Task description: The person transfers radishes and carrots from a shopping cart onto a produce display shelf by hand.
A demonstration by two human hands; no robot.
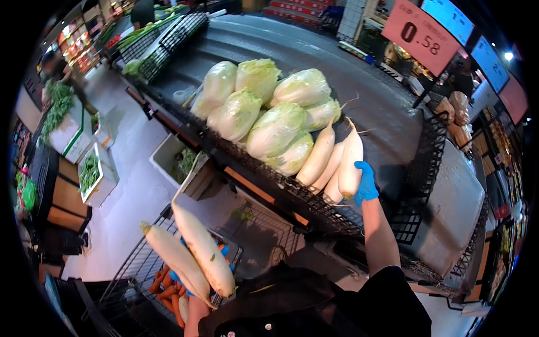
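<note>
My right hand [366, 183], in a blue glove, rests on a long white radish [350, 163] at the right end of a row of white radishes [321, 159] lying on the dark display shelf [359, 90]. My left hand [185, 276], also gloved in blue and mostly hidden, grips two long white radishes [193, 259] held over a wire cart [135, 264]. Several wrapped napa cabbages [264, 109] are piled on the shelf just left of the radish row.
Carrots [167, 295] lie in the wire cart. White crates of leafy greens [90, 174] stand on the floor at left. A black wire divider [424, 163] borders the shelf on the right. Hanging price signs [421, 33] are at the upper right.
</note>
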